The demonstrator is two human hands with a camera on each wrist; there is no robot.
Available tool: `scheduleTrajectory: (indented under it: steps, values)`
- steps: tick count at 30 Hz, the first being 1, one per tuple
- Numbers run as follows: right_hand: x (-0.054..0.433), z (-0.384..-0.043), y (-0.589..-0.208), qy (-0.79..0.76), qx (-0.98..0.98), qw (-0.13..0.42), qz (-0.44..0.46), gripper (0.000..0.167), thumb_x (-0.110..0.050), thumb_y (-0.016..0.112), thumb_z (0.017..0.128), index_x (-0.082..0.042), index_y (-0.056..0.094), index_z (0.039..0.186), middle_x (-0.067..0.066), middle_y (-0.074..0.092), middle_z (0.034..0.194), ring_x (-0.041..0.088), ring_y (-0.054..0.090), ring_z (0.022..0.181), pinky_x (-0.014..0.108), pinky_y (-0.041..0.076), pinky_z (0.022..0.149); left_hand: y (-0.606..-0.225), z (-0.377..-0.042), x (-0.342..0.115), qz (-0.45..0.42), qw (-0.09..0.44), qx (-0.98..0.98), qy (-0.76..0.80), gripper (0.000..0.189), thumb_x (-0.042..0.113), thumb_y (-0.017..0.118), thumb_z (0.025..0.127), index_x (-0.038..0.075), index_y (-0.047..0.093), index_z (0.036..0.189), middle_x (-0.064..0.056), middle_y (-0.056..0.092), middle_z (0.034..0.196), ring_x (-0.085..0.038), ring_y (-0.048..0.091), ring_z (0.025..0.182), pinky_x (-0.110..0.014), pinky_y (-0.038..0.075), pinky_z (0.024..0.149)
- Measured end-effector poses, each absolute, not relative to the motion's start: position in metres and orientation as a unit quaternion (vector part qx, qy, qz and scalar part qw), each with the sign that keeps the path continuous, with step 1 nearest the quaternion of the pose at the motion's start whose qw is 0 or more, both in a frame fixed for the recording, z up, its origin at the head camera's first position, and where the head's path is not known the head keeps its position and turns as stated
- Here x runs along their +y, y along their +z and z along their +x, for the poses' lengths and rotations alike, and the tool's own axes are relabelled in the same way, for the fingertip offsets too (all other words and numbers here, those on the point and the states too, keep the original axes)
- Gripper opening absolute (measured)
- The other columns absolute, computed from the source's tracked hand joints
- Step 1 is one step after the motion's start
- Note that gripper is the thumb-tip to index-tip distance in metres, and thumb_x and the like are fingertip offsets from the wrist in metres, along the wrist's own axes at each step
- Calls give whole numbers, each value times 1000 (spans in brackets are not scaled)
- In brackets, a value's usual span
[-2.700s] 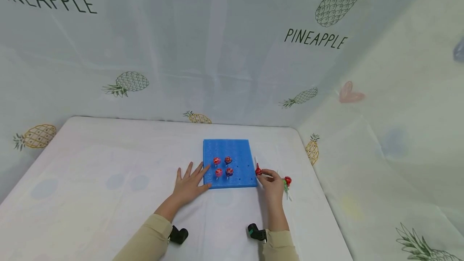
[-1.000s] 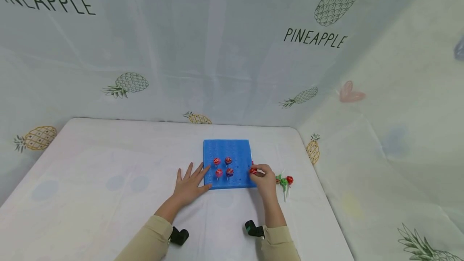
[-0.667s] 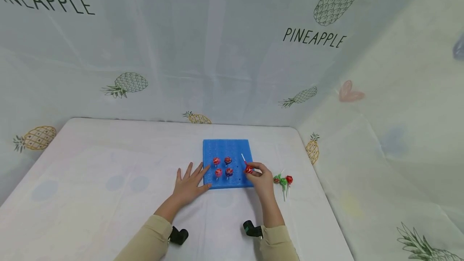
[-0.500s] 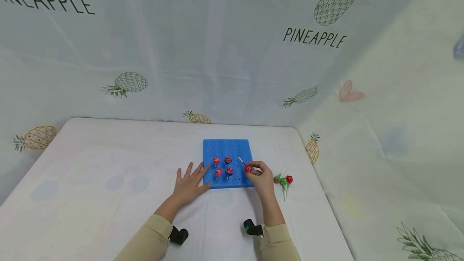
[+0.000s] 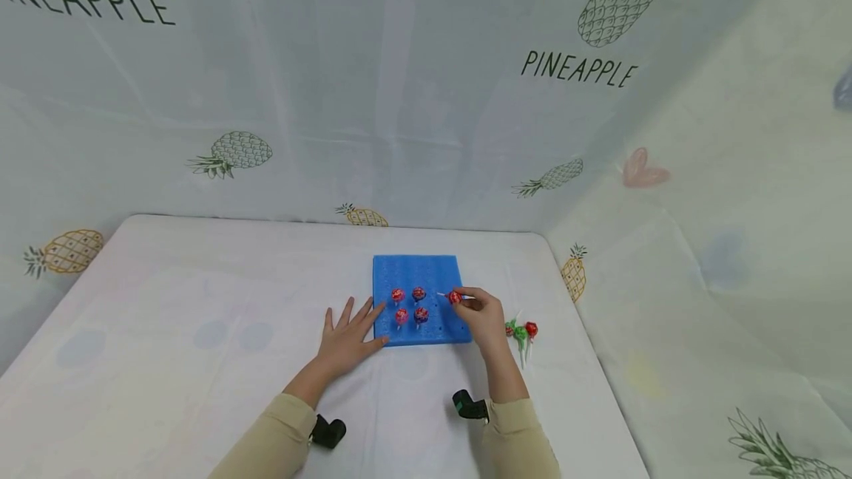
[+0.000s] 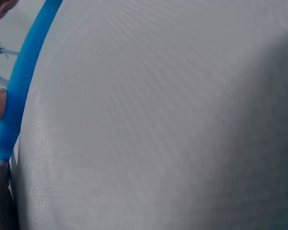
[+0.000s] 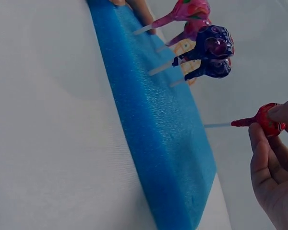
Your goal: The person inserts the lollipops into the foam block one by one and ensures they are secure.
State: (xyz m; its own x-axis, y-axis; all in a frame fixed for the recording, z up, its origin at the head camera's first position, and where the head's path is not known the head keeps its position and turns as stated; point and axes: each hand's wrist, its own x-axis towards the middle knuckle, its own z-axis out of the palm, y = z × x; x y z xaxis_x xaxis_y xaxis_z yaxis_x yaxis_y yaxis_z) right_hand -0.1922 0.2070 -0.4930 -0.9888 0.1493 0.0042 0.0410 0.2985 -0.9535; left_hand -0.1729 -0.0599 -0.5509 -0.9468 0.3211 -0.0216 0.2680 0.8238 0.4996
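My right hand pinches the wrapped head of a red lollipop between thumb and fingers. Its white stick points left, over the right part of a blue foam board. In the right wrist view the stick's tip is right at the board's far edge. Two pink lollipops and two dark blue ones stand stick-down in the board's left half. At the board's left side my left hand lies with fingers spread, fingertips on the board's edge.
Loose on the table right of my right hand lie a green lollipop, a red one and a red-green one. Small dark holes show in the board. A pineapple-print cloth hangs behind the white table.
My right hand has carried the red lollipop leftward from beside the board to over it, then slightly farther back. The stick has swung from pointing away to pointing left. My left hand stays put.
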Motion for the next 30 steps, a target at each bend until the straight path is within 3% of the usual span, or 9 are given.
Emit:
scheduleTrajectory:
  steps: [17, 30]
  values:
    - [209, -208, -486, 552, -833, 37, 11, 29, -5, 70, 87, 0, 71, 115, 10, 69, 108, 22, 65, 89, 28, 55, 75, -551, -171, -60, 154, 48, 953, 255, 72, 55, 55, 93, 24, 32, 154, -8, 25, 159, -42, 3, 146, -68, -10, 106]
    - [207, -215, -484, 518, -855, 11, 19, 29, -8, 70, 85, -5, 73, 114, 9, 68, 110, 22, 64, 86, 35, 56, 75, -556, -174, -60, 155, 49, 954, 251, 72, 58, 53, 93, 26, 32, 154, -7, 24, 160, -40, 2, 147, -68, -10, 107]
